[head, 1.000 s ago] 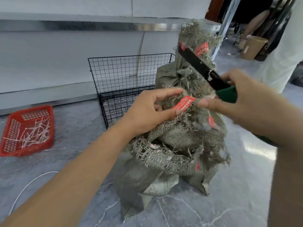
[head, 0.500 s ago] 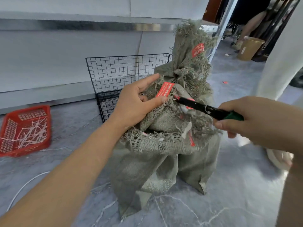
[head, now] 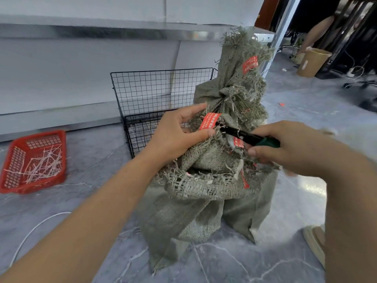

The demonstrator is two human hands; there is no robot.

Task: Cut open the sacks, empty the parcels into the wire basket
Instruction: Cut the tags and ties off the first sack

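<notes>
A grey-green woven sack stands on the floor in front of me, its top frayed and bunched. A second tied sack with a red tag stands behind it. My left hand pinches a red tag at the near sack's neck between thumb and fingers. My right hand grips the green handle of a black-bladed knife. The blade tip lies against the sack right beside the pinched tag. The black wire basket stands just behind the sacks, to the left.
A red plastic crate with white strips lies on the floor at the left. A white cable runs over the marbled floor. A metal shelf edge runs along the back. A cardboard bin and another person's leg are far right.
The knife came down from above the far sack to the near sack's neck. My left hand kept its pinch on the red tag and both hands drew closer together.
</notes>
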